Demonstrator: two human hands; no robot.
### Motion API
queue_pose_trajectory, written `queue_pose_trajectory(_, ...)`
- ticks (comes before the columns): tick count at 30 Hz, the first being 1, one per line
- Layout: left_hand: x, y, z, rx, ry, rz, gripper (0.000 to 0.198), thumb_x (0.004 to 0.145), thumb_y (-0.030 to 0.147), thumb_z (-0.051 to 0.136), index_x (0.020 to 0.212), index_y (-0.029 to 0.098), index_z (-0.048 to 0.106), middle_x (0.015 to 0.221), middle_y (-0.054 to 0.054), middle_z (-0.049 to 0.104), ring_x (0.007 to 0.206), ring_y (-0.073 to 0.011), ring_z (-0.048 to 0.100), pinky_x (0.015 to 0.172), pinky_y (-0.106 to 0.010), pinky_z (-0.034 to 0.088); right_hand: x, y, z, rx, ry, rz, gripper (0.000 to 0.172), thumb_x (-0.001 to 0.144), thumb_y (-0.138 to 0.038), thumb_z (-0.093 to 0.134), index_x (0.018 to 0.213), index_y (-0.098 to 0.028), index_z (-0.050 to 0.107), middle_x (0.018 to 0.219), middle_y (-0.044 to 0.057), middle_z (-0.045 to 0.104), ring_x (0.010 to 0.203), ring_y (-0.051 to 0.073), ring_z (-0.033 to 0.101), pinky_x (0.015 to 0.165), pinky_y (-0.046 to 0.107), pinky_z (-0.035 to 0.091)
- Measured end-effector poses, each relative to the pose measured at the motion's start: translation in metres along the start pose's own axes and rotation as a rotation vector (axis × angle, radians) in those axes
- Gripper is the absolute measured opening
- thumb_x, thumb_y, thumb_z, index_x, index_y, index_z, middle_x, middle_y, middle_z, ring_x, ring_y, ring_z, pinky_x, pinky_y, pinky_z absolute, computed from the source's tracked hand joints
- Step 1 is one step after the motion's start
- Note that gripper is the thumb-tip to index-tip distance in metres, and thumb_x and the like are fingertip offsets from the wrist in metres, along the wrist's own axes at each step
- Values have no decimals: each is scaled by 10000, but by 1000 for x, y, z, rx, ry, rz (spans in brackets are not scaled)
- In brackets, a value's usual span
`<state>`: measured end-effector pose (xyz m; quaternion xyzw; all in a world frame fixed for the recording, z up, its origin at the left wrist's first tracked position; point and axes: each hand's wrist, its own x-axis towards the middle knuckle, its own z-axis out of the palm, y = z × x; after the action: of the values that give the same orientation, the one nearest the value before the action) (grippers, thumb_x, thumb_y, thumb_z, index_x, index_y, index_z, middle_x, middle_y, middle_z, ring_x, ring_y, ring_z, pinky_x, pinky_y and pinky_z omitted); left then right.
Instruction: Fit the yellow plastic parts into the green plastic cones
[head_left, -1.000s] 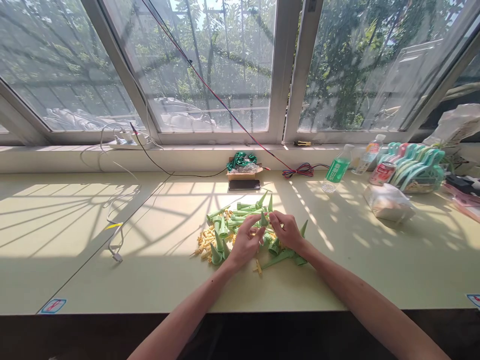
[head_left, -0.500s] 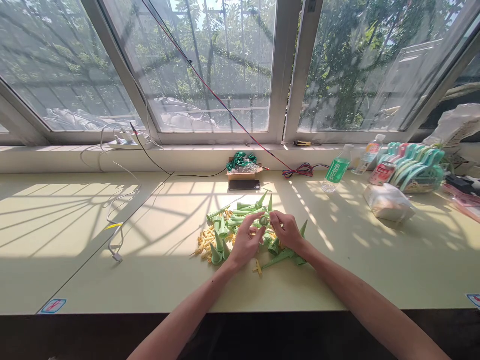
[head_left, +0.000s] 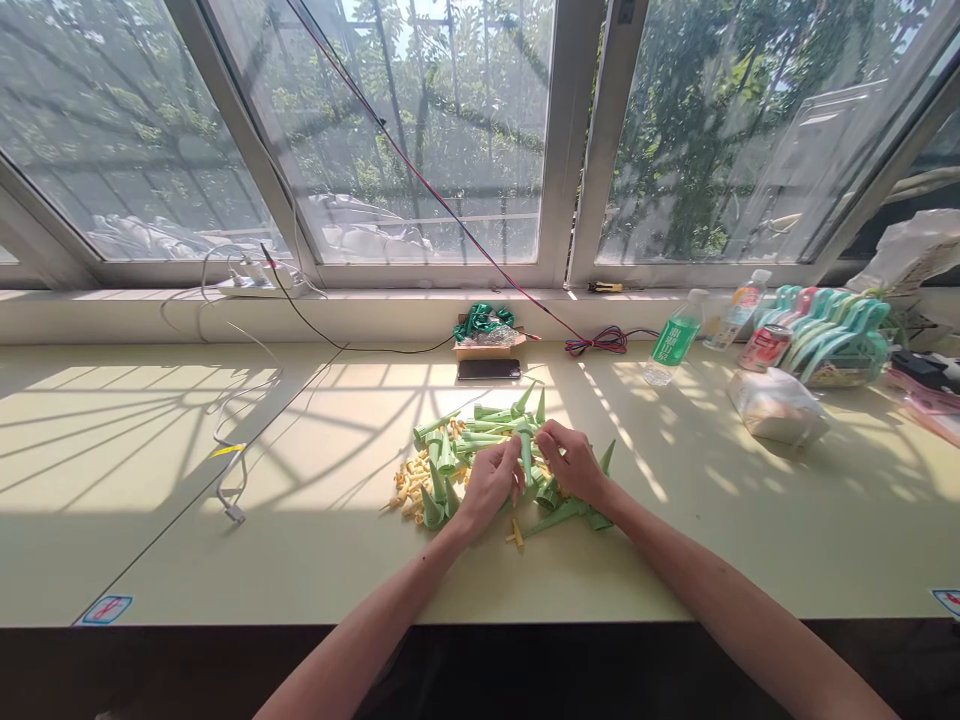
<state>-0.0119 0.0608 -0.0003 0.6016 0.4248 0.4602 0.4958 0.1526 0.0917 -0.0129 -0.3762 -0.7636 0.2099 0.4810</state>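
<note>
In my left hand, a green tapered plastic piece is pinched, its narrow end pointing down toward me. My right hand is just right of it with the fingers bent together; whatever they may hold is hidden. Beneath and around both hands lies a pile of similar green cone-shaped pieces, some pointed and some tubular. Small yellow pegs are heaped on the pile's left side. One yellow T-shaped peg lies apart in front, near a long green cone.
Behind the pile are a dark phone and a small cardboard box with green material. A green-labelled bottle, a red can, a wrapped package and hangers stand right. A white cable lies left.
The green piece in my left hand has turned from end-on to pointing downward. My left fingers have closed in around it, while my right hand has barely moved.
</note>
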Motion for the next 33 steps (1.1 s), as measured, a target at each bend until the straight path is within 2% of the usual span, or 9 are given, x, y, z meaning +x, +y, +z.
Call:
queue_pose_trajectory(6, -1, 1, -1, 15, -9, 26, 520, 930, 621, 455, 830, 140, 624, 494, 18, 547, 359, -102, 486, 387, -219, 385, 1, 1, -1, -12, -27, -35, 372, 1026, -422, 366, 738, -209, 467, 594, -38, 468, 511, 104, 408, 532, 244, 336)
queue_pose_trajectory(10, -2, 6, -1, 39, 6, 16, 493, 919, 607, 491, 803, 143, 612, 494, 15, 559, 357, -94, 479, 390, -212, 377, 1, 3, 0, -17, -30, -35, 379, 1028, -429, 358, 740, -210, 471, 584, -40, 447, 508, 106, 387, 524, 245, 330)
queue_pose_trajectory(17, -3, 8, -1, 35, 2, 42, 418, 889, 540, 582, 719, 158, 575, 505, 21, 517, 402, -93, 480, 380, -206, 377, 1, 5, 2, -25, -15, -10, 423, 1031, -426, 337, 665, -219, 377, 549, -40, 422, 489, 103, 361, 507, 247, 313)
queue_pose_trajectory(25, -3, 5, 1, 78, 10, 111, 306, 817, 442, 697, 793, 156, 590, 717, 15, 506, 486, -66, 487, 399, -193, 376, 2, 2, 2, -15, 29, 1, 436, 1029, -397, 334, 635, -216, 374, 525, -44, 391, 470, 97, 328, 493, 254, 283)
queue_pose_trajectory(30, -2, -1, 1, 37, 1, 76, 295, 804, 426, 712, 838, 170, 568, 573, 52, 456, 457, -82, 474, 405, -197, 379, 2, 1, 2, -13, 33, 8, 429, 1029, -393, 338, 645, -213, 403, 532, -36, 428, 470, 100, 364, 498, 255, 300)
queue_pose_trajectory(33, -2, -5, 1, 25, 5, 50, 314, 821, 432, 693, 954, 179, 563, 594, 51, 498, 444, -80, 473, 390, -192, 375, 1, -1, 2, 5, 41, 9, 426, 1032, -400, 333, 662, -213, 429, 540, -24, 469, 478, 107, 410, 503, 255, 326)
